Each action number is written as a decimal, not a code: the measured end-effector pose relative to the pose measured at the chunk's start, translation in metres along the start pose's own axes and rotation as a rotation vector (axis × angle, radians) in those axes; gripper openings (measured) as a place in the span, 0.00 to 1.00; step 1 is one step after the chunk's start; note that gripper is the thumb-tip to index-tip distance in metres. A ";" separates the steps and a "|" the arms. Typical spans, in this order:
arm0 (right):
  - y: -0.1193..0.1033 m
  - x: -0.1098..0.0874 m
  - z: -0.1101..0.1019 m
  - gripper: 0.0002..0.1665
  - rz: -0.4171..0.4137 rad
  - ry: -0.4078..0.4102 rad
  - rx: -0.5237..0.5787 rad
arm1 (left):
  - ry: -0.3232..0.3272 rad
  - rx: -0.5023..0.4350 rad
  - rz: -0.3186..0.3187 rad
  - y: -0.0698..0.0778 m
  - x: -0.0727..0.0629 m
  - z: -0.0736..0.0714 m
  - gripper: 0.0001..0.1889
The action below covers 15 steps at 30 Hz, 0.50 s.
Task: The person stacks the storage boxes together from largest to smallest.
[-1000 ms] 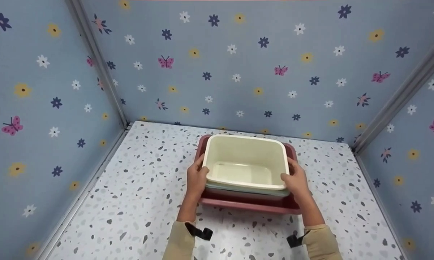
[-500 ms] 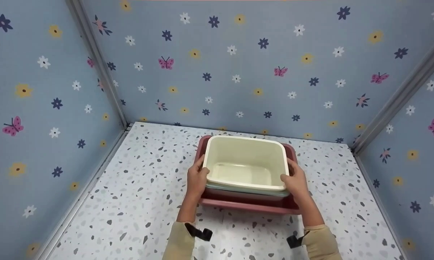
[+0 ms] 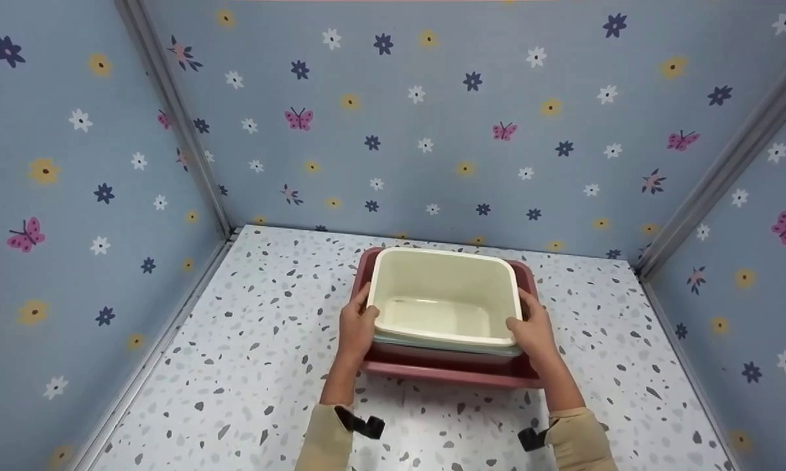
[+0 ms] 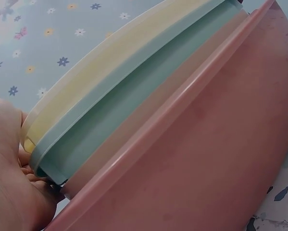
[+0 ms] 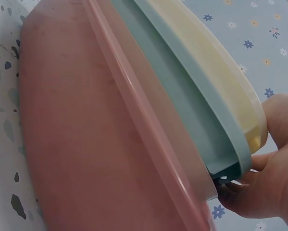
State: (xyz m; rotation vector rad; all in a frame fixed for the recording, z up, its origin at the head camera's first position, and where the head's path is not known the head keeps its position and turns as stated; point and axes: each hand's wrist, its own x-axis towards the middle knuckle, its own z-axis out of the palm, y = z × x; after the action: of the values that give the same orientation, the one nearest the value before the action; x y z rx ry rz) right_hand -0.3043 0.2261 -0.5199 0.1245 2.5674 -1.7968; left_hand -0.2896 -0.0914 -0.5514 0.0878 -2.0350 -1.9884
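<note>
A stack of nested rectangular basins stands on the table. Innermost and highest is a cream basin (image 3: 442, 278), its inside bare. Below its rim shows a light teal basin (image 4: 119, 103), then a brownish-pink one (image 5: 168, 115), all within a wide dusky red basin (image 3: 445, 375). My left hand (image 3: 357, 327) grips the left side of the cream basin, thumb over the rim. My right hand (image 3: 533, 330) holds its right side the same way. In both wrist views the other fingers curl beneath the cream rim, close against the teal rim, with their tips partly hidden.
The speckled white table (image 3: 262, 340) reaches a flowered blue back wall (image 3: 425, 118) just behind the stack. Similar panels (image 3: 59, 275) rise at left and right, with grey metal posts (image 3: 183, 124) at the corners. Black straps with small blocks (image 3: 366, 426) sit on both sleeves.
The head view has tilted slightly. Both hands keep their places on the cream basin, and the stack shows no clear movement.
</note>
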 end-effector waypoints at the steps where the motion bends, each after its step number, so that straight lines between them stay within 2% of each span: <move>1: 0.001 0.000 0.000 0.44 0.004 -0.001 -0.006 | -0.001 0.003 -0.007 0.000 0.000 0.000 0.30; 5: 0.003 -0.001 0.000 0.44 0.019 -0.009 -0.028 | -0.024 -0.006 -0.018 0.003 -0.002 -0.001 0.29; 8: 0.002 -0.002 -0.001 0.44 0.016 -0.011 -0.045 | -0.043 0.006 -0.009 0.015 -0.006 -0.003 0.29; 11: 0.002 -0.003 -0.001 0.43 0.000 -0.009 -0.047 | -0.058 0.015 0.011 0.020 -0.007 -0.005 0.29; 13: 0.002 -0.005 -0.001 0.42 -0.015 -0.009 -0.039 | -0.057 0.020 0.027 0.018 -0.007 -0.006 0.29; 15: 0.002 -0.007 0.000 0.42 -0.026 -0.008 -0.031 | -0.049 0.020 0.041 0.010 -0.005 -0.006 0.28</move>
State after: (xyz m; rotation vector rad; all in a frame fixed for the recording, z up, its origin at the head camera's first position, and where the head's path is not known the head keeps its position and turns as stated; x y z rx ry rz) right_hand -0.2967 0.2265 -0.5215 0.0838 2.6022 -1.7607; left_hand -0.2816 -0.0953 -0.5423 0.0020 -2.0695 -1.9648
